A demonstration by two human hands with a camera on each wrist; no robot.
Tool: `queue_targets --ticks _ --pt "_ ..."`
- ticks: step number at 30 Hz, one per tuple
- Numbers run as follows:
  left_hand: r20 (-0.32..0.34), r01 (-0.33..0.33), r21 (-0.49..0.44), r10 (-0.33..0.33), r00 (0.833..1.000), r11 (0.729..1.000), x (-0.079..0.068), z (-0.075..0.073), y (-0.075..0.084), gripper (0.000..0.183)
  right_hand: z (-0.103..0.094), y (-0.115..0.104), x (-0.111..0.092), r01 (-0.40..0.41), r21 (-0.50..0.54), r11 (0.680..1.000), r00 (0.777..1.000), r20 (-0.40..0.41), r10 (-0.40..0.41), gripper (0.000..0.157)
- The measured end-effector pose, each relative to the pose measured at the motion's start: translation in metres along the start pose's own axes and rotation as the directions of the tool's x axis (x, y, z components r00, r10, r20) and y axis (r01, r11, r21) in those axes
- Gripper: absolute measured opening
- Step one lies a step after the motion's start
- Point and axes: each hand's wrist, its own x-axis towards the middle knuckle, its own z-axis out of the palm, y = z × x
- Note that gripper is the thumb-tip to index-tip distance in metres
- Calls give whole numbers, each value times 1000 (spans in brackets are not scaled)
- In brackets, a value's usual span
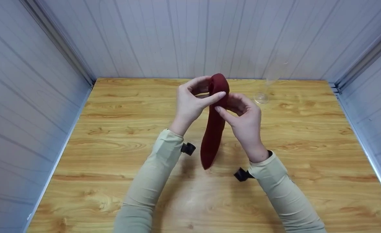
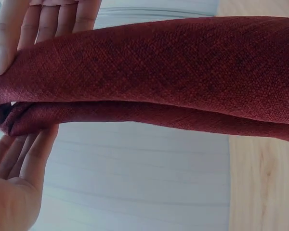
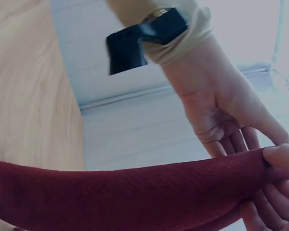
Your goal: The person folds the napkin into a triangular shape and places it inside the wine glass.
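Observation:
A dark red cloth napkin (image 1: 212,139), folded into a long narrow band, is held up over the table by both hands. Its upper end curls over in a loop, and the lower end hangs down to a point. My left hand (image 1: 190,100) grips the looped top from the left, thumb across the front. Just below, my right hand (image 1: 247,121) pinches the band from the right between thumb and fingers. Close up in the left wrist view, the napkin (image 2: 173,67) shows a coarse weave and two layers lying along each other. Some fingers are hidden behind the cloth.
A clear stemmed glass (image 1: 272,72) stands at the back right of the wooden table (image 1: 119,136), close behind my right hand. White panelled walls (image 1: 151,35) enclose the table at the back and both sides. Black camera mounts (image 1: 241,174) stick out from both wrists.

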Motion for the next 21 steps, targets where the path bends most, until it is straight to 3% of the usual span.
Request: queue_targets --ticks 7,13,16,21 --pt "114 69 -5 -68 991 998 -2 -6 -3 39 -9 22 10 -127 72 989 984 139 116 24" --pt "223 94 1 -92 970 996 -6 -14 -5 53 -16 26 13 -116 41 992 965 242 102 17" --pt "209 70 16 -72 975 997 -6 -14 -7 52 -17 28 13 -116 57 992 963 250 98 18" --pt "121 16 61 -23 992 998 -6 -12 -10 47 -12 27 6 -140 87 986 977 176 123 29"
